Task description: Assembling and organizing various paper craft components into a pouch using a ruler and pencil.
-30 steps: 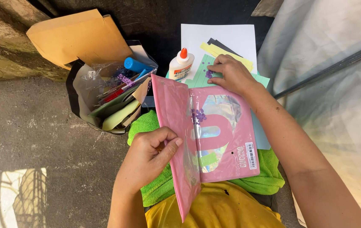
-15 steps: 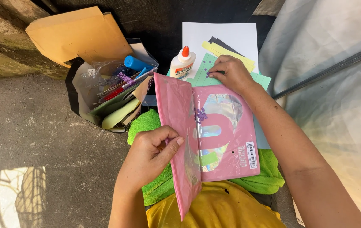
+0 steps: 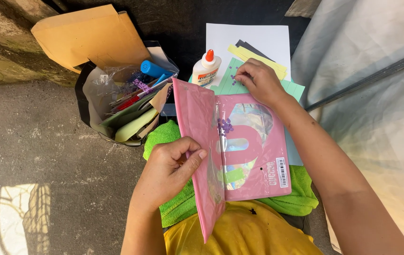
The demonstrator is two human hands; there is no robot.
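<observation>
My left hand [image 3: 171, 169] grips the raised near flap of a pink zip pouch [image 3: 258, 160] that lies open across my lap on a green towel [image 3: 173, 137]. Small purple bits and coloured pieces show through the pouch's clear window. My right hand [image 3: 258, 81] reaches past the pouch's far edge and pinches at small purple bits on a light green paper sheet [image 3: 225, 82]. Under that sheet lie a yellow strip [image 3: 258, 59], a black piece and a white sheet [image 3: 249, 35]. A white glue bottle [image 3: 205, 69] with an orange cap stands just left of my right hand.
A dark bag [image 3: 117, 108] stuffed with papers, pens and a blue tube sits to the left, with a brown envelope [image 3: 88, 35] behind it. Grey cloth [image 3: 372, 94] rises on the right. Bare concrete floor [image 3: 36, 151] spreads to the left.
My left hand has shifted its grip slightly on the pouch flap. My right hand stays on the green sheet, fingers pinching at the purple bits.
</observation>
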